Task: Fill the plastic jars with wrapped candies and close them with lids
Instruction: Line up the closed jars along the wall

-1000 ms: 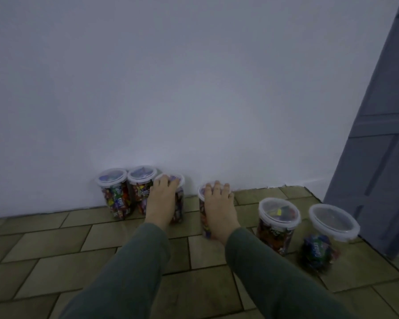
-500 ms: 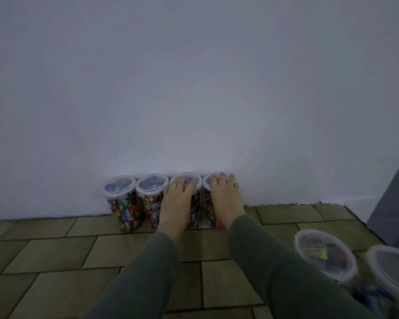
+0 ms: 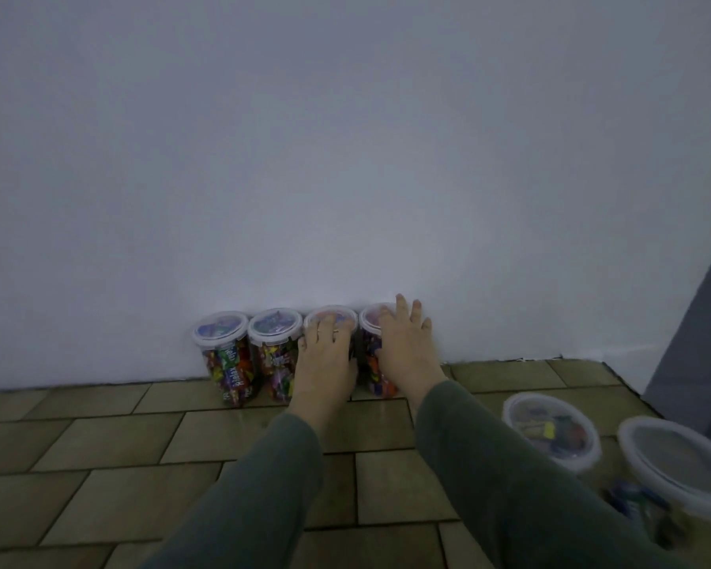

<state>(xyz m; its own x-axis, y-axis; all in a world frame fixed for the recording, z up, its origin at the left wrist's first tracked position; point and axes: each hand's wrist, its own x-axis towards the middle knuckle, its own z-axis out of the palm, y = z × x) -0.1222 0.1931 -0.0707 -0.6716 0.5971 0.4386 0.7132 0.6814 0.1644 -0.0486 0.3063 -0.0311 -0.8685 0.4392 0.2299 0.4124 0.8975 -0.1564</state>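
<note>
At the lower right of the frame stood two lidded candy jars (image 3: 551, 433), the nearer one (image 3: 674, 466) blurred. Past the green sleeves (image 3: 489, 466), mid-frame, four lidded jars of wrapped candies lined the white wall (image 3: 345, 158). The left hand (image 3: 325, 359) lay flat, fingers relaxed, on the third jar (image 3: 329, 318); the right hand (image 3: 403, 347) rested, fingers spread, on the fourth jar (image 3: 372, 363).

Both arms reach forward toward the wall (image 3: 345, 158), green sleeves to the wrists. Left hand (image 3: 325, 359) lies palm down, fingers slightly bent, a ring on one finger. Right hand (image 3: 405, 351) sits just beside it, nearer the wall, fingers straight and spread, tips at the wall's base.
</note>
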